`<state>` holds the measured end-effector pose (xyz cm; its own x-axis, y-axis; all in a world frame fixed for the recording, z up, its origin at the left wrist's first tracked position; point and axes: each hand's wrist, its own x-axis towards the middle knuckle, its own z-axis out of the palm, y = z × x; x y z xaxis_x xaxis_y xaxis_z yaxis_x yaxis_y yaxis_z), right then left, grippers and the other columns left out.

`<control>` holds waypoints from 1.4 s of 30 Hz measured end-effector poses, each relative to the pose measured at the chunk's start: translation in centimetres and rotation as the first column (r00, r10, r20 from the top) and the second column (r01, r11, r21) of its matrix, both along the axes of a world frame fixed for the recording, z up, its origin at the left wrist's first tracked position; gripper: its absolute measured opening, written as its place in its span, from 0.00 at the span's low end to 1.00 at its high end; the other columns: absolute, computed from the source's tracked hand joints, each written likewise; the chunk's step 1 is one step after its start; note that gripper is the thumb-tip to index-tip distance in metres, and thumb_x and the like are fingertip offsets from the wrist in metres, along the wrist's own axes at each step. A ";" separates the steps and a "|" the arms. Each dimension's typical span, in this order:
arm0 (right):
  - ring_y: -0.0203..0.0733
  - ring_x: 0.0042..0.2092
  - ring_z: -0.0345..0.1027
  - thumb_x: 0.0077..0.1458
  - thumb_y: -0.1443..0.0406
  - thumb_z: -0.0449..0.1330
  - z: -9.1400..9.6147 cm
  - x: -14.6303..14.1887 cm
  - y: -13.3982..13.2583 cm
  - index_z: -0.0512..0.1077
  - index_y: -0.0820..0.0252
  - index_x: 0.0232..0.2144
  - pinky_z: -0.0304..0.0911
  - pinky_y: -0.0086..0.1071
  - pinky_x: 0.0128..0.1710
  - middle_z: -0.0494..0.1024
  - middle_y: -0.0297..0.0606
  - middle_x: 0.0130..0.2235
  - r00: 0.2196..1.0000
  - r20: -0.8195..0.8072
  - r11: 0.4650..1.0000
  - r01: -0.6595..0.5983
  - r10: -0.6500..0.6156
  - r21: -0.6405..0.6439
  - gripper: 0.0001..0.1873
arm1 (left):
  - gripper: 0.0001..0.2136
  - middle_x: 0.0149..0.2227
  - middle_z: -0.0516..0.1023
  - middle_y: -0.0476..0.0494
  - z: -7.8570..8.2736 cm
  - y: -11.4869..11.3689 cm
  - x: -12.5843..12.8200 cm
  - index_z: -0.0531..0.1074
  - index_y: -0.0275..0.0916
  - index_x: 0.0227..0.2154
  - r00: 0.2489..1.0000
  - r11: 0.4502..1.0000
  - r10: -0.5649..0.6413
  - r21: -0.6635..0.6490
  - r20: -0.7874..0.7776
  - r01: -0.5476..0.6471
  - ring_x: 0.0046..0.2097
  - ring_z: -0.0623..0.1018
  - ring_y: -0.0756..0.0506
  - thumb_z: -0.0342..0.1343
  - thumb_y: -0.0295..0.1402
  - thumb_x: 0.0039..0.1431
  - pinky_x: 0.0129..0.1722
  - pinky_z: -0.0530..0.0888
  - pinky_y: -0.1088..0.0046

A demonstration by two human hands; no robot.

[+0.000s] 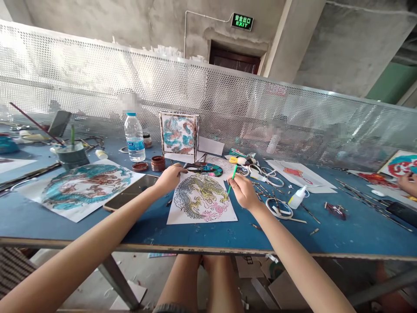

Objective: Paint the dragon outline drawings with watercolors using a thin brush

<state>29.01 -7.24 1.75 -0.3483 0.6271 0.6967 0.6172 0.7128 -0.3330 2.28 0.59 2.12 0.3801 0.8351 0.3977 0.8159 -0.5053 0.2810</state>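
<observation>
The dragon drawing (202,199) lay flat on the blue table (146,237), directly in front of the person, with the phone (132,193) just beside it on the left. The left hand (171,176) was at the upper left corner of the sheet, its fingers bent; whether they pressed or pinched the paper, I could not tell. The right hand (243,191) was pinching a slim green pen (232,178) between thumb and fingers, near the right edge of the drawing, with the barrel leaning.

The sheet seemed light and thin, so it would probably slide or crease easily. I judge that its blank white margin was the safest place for holding, with flat fingertips, because the coloured parts could perhaps smear. The pen looked stiff and of little weight; its smooth barrel might turn a little in the fingers, therefore a grip low on it, near the tip, would be steadier.
</observation>
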 end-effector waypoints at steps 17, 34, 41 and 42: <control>0.44 0.36 0.64 0.62 0.61 0.40 -0.1 0.9 1.1 0.63 0.58 0.32 0.58 0.35 0.36 0.69 0.41 0.32 0.987 -0.040 0.984 0.159 -0.156 0.079 0.15 | 0.21 0.42 0.73 0.39 -0.1 0.1 -0.2 0.76 0.35 0.38 1.000 1.000 -0.017 0.002 0.001 0.017 0.42 0.73 0.42 0.39 0.21 0.48 0.44 0.70 0.69; 0.44 0.34 0.64 0.62 0.61 0.41 -0.2 1.0 1.3 0.63 0.58 0.31 0.58 0.35 0.33 0.69 0.41 0.30 0.990 0.001 0.990 0.142 -0.142 0.020 0.14 | 0.22 0.41 0.73 0.39 0.0 0.0 -0.1 0.76 0.35 0.39 1.000 1.000 -0.012 -0.002 -0.006 0.012 0.42 0.73 0.42 0.39 0.21 0.47 0.44 0.69 0.70; 0.43 0.34 0.64 0.62 0.59 0.40 -0.1 1.0 1.4 0.62 0.58 0.30 0.57 0.34 0.33 0.69 0.39 0.29 0.991 -0.013 0.991 0.137 -0.137 0.003 0.15 | 0.22 0.41 0.73 0.40 0.0 0.0 -0.1 0.76 0.35 0.40 1.000 1.000 -0.011 -0.005 -0.023 0.011 0.42 0.73 0.43 0.39 0.21 0.48 0.44 0.69 0.71; 0.43 0.34 0.64 0.62 0.59 0.40 -0.1 1.0 1.4 0.62 0.58 0.30 0.57 0.34 0.33 0.68 0.39 0.29 0.990 -0.014 0.990 0.144 -0.144 0.000 0.15 | 0.22 0.41 0.73 0.40 0.1 0.0 -0.1 0.76 0.35 0.40 1.000 1.000 -0.014 -0.004 -0.024 0.014 0.42 0.73 0.43 0.39 0.21 0.48 0.44 0.69 0.71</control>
<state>30.06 -5.85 1.62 -0.2449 0.6689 0.7018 0.7085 0.6177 -0.3415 2.22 0.55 2.17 0.4007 0.8314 0.3850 0.8154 -0.5152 0.2640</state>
